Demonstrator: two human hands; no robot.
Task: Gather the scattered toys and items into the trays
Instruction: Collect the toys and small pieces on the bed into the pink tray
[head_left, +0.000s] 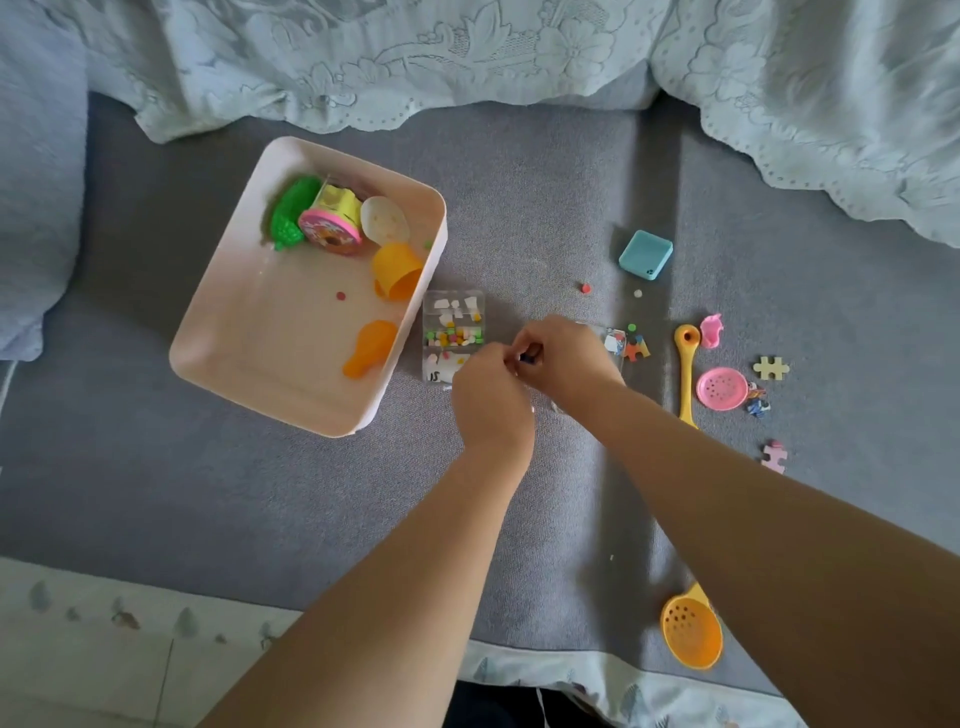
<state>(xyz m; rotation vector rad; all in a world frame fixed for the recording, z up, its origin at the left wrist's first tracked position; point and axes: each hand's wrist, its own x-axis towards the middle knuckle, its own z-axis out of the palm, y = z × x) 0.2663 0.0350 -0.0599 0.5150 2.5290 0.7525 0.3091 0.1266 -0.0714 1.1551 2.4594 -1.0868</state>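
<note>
Grey bed cover (519, 208) is carrying the clear compartment box (453, 332) just left of both hands – left hand (488, 400) and right hand (563, 358) are pinching one small dark piece (530, 357) together, left nearer.

Both hands at the compartment box

Left hand (491, 395) and right hand (558, 353) meet, fingers curled around a small dark item, beside clear compartment box (453, 332) and pink tray (218, 322).

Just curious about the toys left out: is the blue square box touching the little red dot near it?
Apart. The head view shows bare grey mat between the blue square box and the red dot.
</note>
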